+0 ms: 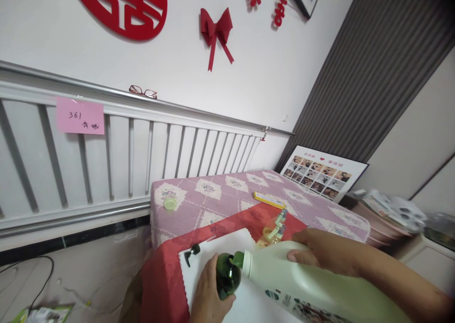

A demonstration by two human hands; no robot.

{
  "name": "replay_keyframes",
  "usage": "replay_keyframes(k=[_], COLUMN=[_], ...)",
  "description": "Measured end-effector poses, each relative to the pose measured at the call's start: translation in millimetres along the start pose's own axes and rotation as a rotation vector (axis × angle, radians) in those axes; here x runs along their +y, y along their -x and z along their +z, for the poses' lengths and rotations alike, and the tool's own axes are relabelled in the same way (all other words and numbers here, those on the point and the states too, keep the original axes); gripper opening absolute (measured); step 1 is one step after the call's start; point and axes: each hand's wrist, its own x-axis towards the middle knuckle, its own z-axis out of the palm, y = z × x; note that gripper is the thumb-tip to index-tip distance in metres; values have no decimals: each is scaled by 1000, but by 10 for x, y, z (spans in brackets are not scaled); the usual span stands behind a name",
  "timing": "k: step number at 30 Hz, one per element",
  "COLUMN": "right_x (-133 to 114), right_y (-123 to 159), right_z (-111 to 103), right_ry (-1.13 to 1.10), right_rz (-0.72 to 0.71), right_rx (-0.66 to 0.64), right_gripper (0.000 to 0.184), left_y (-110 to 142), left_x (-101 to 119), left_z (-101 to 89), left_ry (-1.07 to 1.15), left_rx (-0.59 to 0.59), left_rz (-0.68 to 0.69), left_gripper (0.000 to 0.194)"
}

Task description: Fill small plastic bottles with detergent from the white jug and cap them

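My left hand is wrapped round a dark green pump bottle with its top off, over a white sheet. In my right hand is a large pale green jug, tipped nearly level so that its green spout meets the small bottle's mouth. Whether liquid is flowing I cannot tell. A black pump head lies on the sheet's left side. Beyond the jug's neck, bottles with pale green spray tops are partly hidden. A pale green cap sits at the far left of the patterned cloth.
Red cloth lies under the sheet, on a purple patterned cover. A yellow box is toward the back. A white radiator with glasses on top runs along the wall; a photo board leans at right.
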Motion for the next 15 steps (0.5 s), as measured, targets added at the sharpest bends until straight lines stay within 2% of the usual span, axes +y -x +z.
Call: replay_keyframes(k=[2, 15], right_x=[-13, -69], right_y=[2, 29], right_z=[-11, -44], right_ry=[-26, -36], right_rz=[-11, -2], right_rx=[-58, -67], right_gripper=[57, 58], left_y=[-4, -20], left_x=[0, -58], left_z=[3, 47], left_ry=[6, 30], left_rx=[-1, 34], left_rz=[-5, 23], left_gripper=[99, 99])
